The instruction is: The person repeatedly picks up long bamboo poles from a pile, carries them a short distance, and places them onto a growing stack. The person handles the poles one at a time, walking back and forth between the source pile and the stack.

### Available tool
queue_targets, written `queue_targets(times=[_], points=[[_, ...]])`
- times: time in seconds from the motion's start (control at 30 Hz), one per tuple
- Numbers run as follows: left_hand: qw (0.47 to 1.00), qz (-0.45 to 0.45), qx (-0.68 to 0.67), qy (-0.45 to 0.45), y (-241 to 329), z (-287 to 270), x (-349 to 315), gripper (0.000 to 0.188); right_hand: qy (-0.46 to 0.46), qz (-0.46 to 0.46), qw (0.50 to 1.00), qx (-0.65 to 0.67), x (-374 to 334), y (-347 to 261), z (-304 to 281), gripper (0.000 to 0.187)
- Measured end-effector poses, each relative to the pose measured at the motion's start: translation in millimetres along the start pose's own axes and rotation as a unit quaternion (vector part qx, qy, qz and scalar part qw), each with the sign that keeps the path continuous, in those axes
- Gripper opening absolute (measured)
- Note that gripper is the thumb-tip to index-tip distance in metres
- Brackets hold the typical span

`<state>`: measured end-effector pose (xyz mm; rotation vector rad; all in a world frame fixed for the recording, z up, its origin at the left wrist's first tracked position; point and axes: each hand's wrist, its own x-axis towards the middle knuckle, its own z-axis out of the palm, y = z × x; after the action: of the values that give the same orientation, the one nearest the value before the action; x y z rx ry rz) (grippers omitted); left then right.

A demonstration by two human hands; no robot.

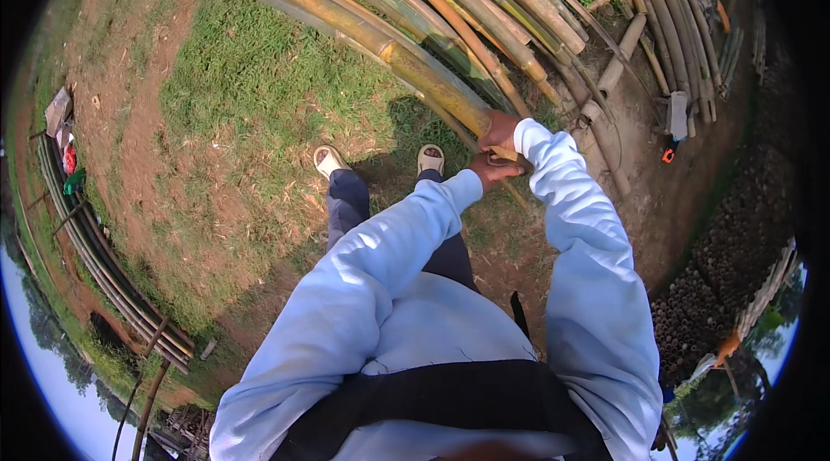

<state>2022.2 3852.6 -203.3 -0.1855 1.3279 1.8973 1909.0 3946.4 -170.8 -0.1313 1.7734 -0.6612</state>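
A pile of long green and yellow bamboo poles (415,16) lies ahead of me, its cut ends pointing toward my right side. My right hand (499,130) is closed around the end of the nearest thick yellow bamboo pole (445,96). Just below it, my left hand (494,171) is curled with its fingers closed. A small tan strip (505,152) shows between the two hands; what it is cannot be made out. Whatever the left hand grips is mostly hidden by the fingers.
My sandalled feet (329,161) stand on grass and bare soil. To the right are a second stack of poles (683,28), a grey tool with an orange end (678,118) and a big heap of cut bamboo ends (692,318). A rack of poles (104,258) runs along the left.
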Motion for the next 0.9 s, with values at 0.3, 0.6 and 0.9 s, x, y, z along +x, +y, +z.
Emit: queue_targets(times=[0.3,0.6,0.9], points=[[0.891,-0.224,0.198,0.341,-93,-131,-88,0.059,0.133,0.121,0.982,-0.054,-17,164,-51,0.078],[0.770,-0.330,0.151,0.525,-136,-227,-248,0.046,0.200,0.156,0.963,-0.089,42,214,-70,0.077],[0.784,-0.322,0.171,0.502,-143,-174,-289,0.050,0.464,0.263,0.846,0.001,111,209,3,0.073]])
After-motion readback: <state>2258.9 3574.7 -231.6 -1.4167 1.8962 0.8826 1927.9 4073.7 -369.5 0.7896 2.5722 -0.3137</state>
